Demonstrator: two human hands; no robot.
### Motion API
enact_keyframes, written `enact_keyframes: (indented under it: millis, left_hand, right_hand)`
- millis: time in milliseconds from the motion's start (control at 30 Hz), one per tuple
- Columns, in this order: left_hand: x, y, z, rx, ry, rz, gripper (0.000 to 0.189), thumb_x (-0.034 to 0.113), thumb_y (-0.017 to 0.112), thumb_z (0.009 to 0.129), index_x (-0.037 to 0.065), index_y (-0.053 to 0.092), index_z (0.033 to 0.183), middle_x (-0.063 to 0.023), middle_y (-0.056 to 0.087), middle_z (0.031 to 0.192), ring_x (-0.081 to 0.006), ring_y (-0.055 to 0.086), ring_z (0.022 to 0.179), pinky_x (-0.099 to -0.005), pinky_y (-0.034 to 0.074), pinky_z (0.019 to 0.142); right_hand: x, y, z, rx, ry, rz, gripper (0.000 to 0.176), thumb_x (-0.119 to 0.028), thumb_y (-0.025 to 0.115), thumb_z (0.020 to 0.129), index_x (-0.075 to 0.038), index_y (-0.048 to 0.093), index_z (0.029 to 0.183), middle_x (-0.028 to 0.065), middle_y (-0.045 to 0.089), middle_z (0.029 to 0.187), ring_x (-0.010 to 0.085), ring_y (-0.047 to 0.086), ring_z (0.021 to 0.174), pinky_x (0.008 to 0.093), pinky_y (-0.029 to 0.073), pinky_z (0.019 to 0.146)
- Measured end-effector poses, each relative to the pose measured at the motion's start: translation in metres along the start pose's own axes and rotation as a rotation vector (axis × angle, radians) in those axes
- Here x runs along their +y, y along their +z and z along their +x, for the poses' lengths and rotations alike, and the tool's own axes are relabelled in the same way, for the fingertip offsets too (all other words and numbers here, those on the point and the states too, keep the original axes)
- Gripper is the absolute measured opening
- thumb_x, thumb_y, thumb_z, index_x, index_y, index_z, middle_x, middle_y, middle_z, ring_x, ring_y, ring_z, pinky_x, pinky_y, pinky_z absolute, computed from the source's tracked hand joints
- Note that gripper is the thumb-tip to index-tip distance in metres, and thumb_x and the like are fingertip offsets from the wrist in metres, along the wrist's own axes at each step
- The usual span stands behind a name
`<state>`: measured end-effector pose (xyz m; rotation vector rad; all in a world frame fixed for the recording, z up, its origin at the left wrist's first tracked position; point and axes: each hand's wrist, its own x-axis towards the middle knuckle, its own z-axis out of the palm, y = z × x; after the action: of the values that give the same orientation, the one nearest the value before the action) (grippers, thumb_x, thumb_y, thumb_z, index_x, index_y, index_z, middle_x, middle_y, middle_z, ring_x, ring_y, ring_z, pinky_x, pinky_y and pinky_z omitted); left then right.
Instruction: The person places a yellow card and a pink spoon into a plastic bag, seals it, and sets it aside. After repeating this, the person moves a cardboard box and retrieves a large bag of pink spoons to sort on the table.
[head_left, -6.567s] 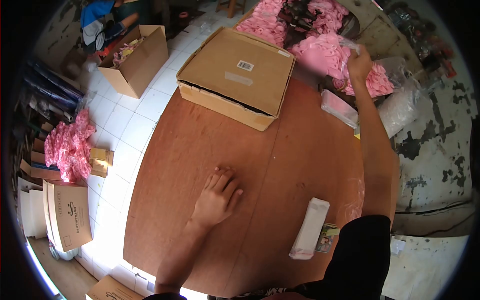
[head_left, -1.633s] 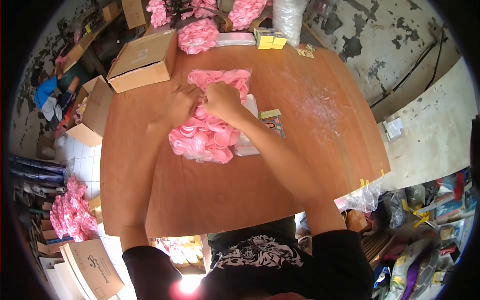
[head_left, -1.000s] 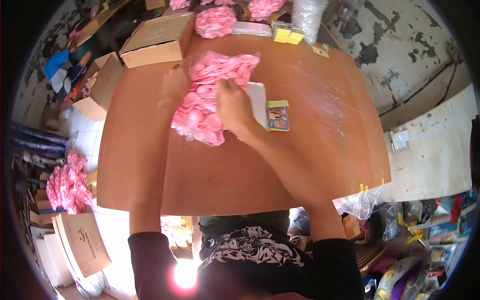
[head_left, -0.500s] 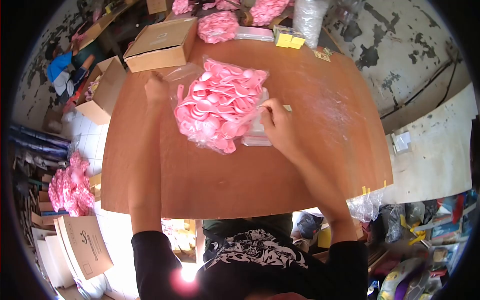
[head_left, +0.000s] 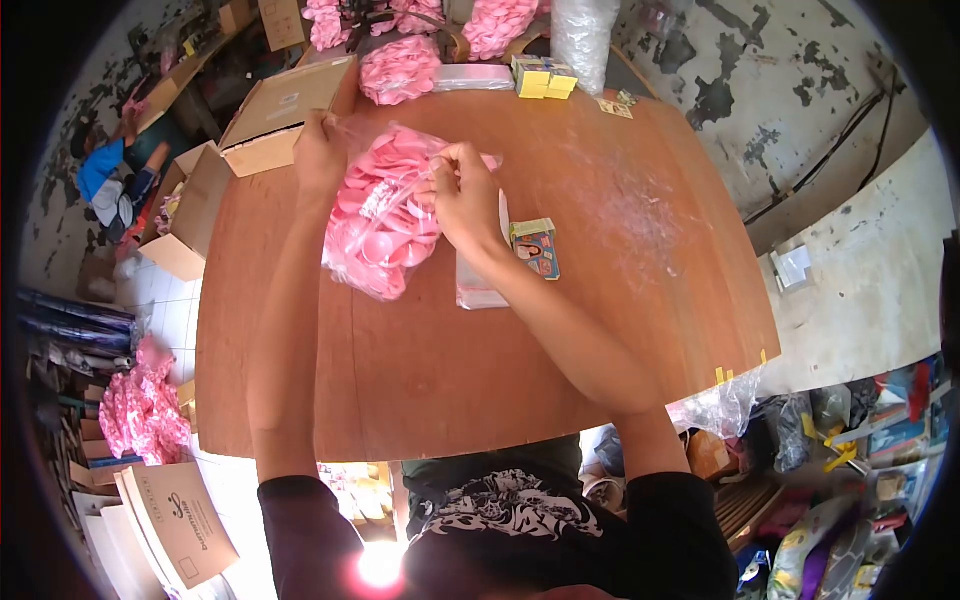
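A clear plastic bag packed with pink plastic spoons (head_left: 378, 225) lies tilted near the middle of the table. My left hand (head_left: 319, 152) is closed at the bag's upper left, gripping its stretched clear film. My right hand (head_left: 462, 195) pinches the film on the bag's upper right side, over the spoons. Partly beneath my right wrist is a flat stack of clear plastic bags (head_left: 480, 288). Beside that stack sits a small pile of printed cards (head_left: 537, 250).
The brown table (head_left: 600, 350) carries a cardboard box (head_left: 285, 110) at the back left. Along the back edge are another bag of pink pieces (head_left: 400, 70), yellow card packs (head_left: 543, 77) and a clear plastic roll (head_left: 583, 45). A person (head_left: 108, 180) sits at far left.
The spoon bag has shifted left and turned more upright. My right hand has moved left and up across it, uncovering the printed cards. My left hand has moved slightly.
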<state>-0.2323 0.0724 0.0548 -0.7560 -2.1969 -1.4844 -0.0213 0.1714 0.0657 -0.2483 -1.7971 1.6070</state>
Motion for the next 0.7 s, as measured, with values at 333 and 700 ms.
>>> enact_keyframes:
  millis: [333, 700]
  left_hand:
    - [0.043, 0.063, 0.060, 0.068, -0.049, -0.011, 0.027, 0.025, 0.048, 0.095, 0.002, 0.060, 0.100, -0.0179, 0.067, 0.084, -0.0290, 0.069, 0.079, -0.0390, 0.052, 0.069]
    - [-0.017, 0.147, 0.079, -0.030, 0.031, -0.386, 0.016, 0.014, 0.049, 0.097, 0.000, 0.056, 0.093, -0.0048, 0.061, 0.082, -0.0090, 0.054, 0.074, -0.0260, 0.048, 0.069]
  right_hand:
    - [0.028, -0.012, 0.085, 0.212, -0.156, 0.019, 0.006, -0.001, 0.049, 0.093, 0.002, 0.049, 0.087, 0.0113, 0.060, 0.072, 0.0195, 0.067, 0.059, 0.0290, 0.053, 0.053]
    - [0.051, -0.061, 0.107, -0.006, -0.142, -0.246, 0.006, -0.005, 0.053, 0.094, 0.001, 0.053, 0.092, 0.0121, 0.062, 0.076, 0.0159, 0.065, 0.071, 0.0290, 0.051, 0.063]
